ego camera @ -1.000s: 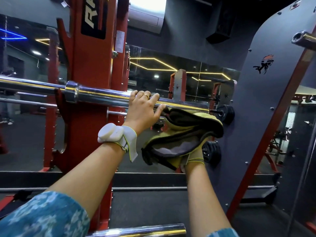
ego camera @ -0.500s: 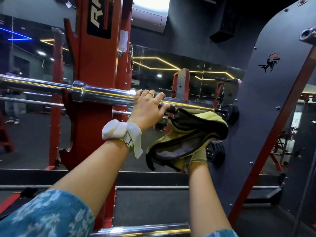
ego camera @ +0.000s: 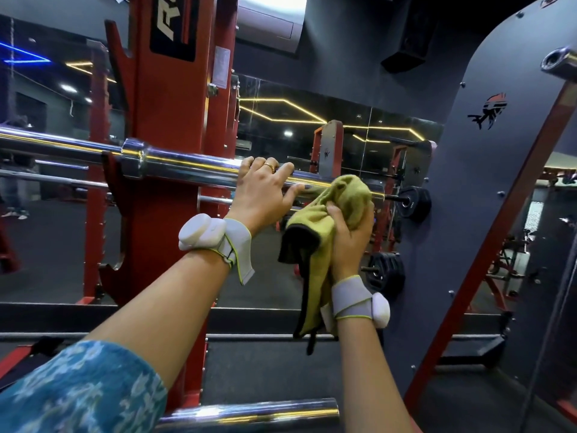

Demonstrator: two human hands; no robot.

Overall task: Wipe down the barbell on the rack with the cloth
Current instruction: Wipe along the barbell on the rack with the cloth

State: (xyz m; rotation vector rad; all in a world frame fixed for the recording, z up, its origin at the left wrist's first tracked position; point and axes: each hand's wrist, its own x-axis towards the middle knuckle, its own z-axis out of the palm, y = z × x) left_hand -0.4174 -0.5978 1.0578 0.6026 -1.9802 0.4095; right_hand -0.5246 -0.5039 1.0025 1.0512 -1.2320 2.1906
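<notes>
Since half a second earlier, the right hand (ego camera: 349, 235) had turned over, its fingers now bunching the yellow-green cloth (ego camera: 331, 210) against the barbell (ego camera: 193, 170) sleeve's end. Beside it, the left hand (ego camera: 262, 195) curled over the sleeve, right of the red rack upright (ego camera: 168, 120) holding the barbell.

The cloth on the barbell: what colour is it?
The cloth is yellow-green with a black edge trim, seen best in the head view, bunched in the right hand.
</notes>
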